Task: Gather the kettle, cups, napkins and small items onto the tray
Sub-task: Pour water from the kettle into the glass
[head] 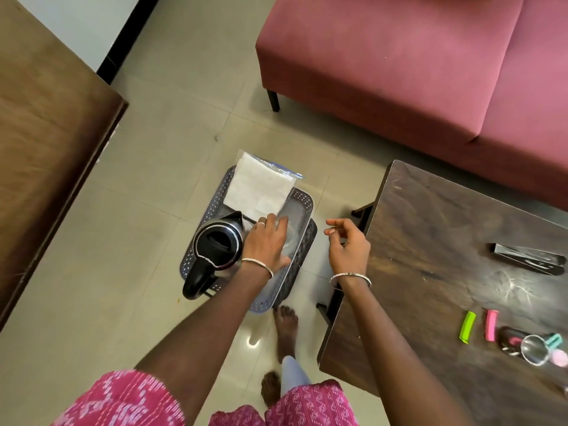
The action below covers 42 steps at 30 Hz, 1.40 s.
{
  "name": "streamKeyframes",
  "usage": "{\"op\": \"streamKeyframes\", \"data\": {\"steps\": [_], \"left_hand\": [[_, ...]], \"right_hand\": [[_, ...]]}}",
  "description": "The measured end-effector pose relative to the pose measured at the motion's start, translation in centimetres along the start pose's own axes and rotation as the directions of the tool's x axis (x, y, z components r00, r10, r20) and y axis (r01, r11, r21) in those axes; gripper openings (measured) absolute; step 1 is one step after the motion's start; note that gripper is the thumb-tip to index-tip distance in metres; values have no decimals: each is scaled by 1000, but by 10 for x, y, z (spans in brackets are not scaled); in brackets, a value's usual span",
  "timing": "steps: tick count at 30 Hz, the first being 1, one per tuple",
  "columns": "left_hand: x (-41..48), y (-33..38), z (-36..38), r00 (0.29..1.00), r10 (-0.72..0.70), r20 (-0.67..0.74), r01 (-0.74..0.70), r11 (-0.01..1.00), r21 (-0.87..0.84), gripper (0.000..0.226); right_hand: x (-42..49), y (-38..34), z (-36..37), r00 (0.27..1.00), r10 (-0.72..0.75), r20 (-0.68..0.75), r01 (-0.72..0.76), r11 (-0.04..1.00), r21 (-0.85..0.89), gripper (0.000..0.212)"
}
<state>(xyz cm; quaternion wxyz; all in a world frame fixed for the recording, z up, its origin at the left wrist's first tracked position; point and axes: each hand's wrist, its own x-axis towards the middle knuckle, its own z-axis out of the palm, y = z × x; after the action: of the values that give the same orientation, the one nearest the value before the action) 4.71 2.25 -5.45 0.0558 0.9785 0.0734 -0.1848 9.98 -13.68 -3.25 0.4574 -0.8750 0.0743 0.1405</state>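
The tray [302,241] is sitting on the floor, carrying the kettle [218,245] at its left and the packet of napkins [259,187] at its far end. The left hand [267,244] is resting over a clear cup [290,238] on the tray just right of the kettle, fingers spread across its top; whether they are gripping it or merely touching it cannot be told. The right hand [349,245] is hovering empty beside the tray, fingers loosely curled, near the counter [430,241]. What is waiting lies to the right and nearer: a second clear cup [534,350], a green clip [467,327], a pink clip [491,325] and other small bits on the counter's near right part. The right hand is plainly closer, so the reach is likely falling to it.
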Motion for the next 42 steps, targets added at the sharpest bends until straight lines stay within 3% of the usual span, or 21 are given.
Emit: {"op": "streamKeyframes", "data": {"steps": [3, 8, 12, 16, 19, 23, 24, 26, 32, 36, 40, 42], "left_hand": [[-37, -8, -31, 989, -60, -136, 22, 965, -261, 90], [-114, -16, -72, 875, -338, -348, 15, 737, -676, 83], [-161, -36, -81, 779, -505, -371, 6, 598, -802, 89], [-193, -65, -78, 695, -651, -307, 21, 445, -895, 88], [-212, -91, -72, 633, -719, -287, 55, 412, -910, 83], [-229, -123, -67, 609, -740, -285, 76, 413, -908, 80], [-233, -131, -66, 615, -733, -289, 70, 415, -907, 80], [-238, -144, -63, 629, -721, -293, 43, 408, -912, 80], [-252, -167, -64, 666, -713, -219, 11, 303, -953, 85], [-252, -180, -69, 701, -673, -234, 4, 333, -943, 86], [-249, -191, -72, 729, -641, -240, -8, 342, -940, 84], [-245, -195, -73, 746, -624, -232, -13, 335, -942, 85]], "right_hand": [[-4, -12, -6, 1000, -15, 4, 15, 1000, 19, 27], [-28, -27, -6, 999, -15, 44, 14, 1000, 22, 27], [-63, -32, 13, 988, 27, 151, -30, 999, 24, 21], [-104, -34, 53, 945, 106, 310, -89, 994, -67, 13], [-132, -43, 92, 841, 245, 482, -256, 966, -44, 2], [-158, -61, 137, 603, 413, 682, -595, 803, 40, 15], [-162, -63, 146, 573, 427, 699, -648, 759, 67, 19], [-168, -63, 161, 594, 442, 672, -686, 715, 137, 22], [-181, -67, 193, 771, 456, 444, -615, 714, 335, 16], [-182, -57, 187, 857, 442, 266, -495, 850, 181, 26], [-170, -45, 154, 938, 294, 184, -296, 955, -19, 12], [-163, -46, 137, 967, 185, 174, -170, 981, -97, 20]]}}
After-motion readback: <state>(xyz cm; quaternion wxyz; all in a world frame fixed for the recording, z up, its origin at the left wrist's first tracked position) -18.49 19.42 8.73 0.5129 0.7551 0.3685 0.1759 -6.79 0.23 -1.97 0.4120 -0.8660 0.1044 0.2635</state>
